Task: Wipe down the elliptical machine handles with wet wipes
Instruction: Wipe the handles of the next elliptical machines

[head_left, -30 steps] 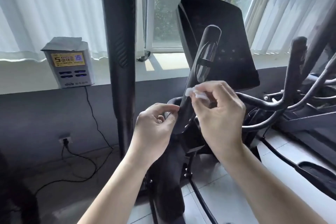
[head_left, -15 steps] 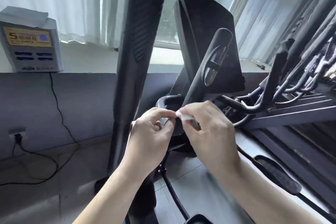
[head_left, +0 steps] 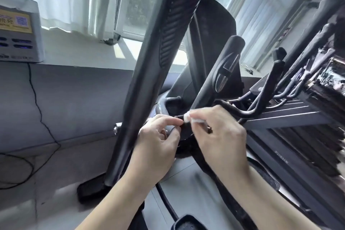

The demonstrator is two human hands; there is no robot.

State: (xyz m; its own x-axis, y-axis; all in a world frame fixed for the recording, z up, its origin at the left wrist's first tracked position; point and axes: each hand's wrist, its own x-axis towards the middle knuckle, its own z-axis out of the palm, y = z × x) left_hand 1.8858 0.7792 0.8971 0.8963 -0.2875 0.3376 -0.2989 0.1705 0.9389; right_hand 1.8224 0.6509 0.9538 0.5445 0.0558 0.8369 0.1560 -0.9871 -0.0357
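A black short handle (head_left: 220,74) with a metal sensor strip rises at the centre of the elliptical, in front of the dark console (head_left: 211,28). My right hand (head_left: 218,136) pinches a small white wet wipe (head_left: 194,118) against the lower part of that handle. My left hand (head_left: 158,136) pinches the handle's base just left of the wipe, thumb and forefinger closed on it. A long black ribbed moving handle (head_left: 164,43) stands tall and tilted just left of my hands.
A grey power-bank rental box (head_left: 18,33) sits on the windowsill at the left, with a black cable (head_left: 35,102) running down the grey wall. More black handlebars (head_left: 268,91) and machine frames crowd the right side. A pedal (head_left: 190,223) shows at the bottom.
The view has swung closer and tilted, so the long handle now leans across the frame. My hands have slid down the short handle with the wipe, toward its base.
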